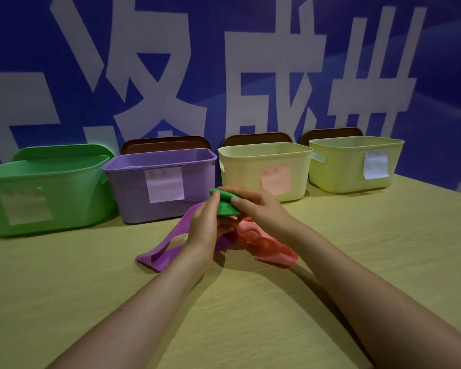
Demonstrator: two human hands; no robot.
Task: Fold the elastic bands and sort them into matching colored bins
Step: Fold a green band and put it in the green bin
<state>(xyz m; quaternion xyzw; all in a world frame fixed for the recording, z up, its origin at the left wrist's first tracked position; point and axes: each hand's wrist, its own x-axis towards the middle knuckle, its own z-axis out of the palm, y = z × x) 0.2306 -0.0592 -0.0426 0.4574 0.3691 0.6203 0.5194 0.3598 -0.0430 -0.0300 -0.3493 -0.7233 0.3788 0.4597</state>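
Note:
Both hands hold a folded green elastic band (225, 202) above the table, in front of the bins. My left hand (206, 223) grips its left side and my right hand (256, 203) pinches its right edge. Under the hands lie a purple band (168, 251) in a loose loop and a red band (269, 246), crumpled. Along the wall stand a green bin (45, 193), a purple bin (160, 179), a cream bin (266, 169) with a pink label and a pale yellow-green bin (354, 161).
Each bin carries a paper label on its front. Brown lids (165, 143) lean against the blue wall behind the bins, and a green lid (61, 150) stands behind the green bin. The wooden table (250, 315) reaches toward me.

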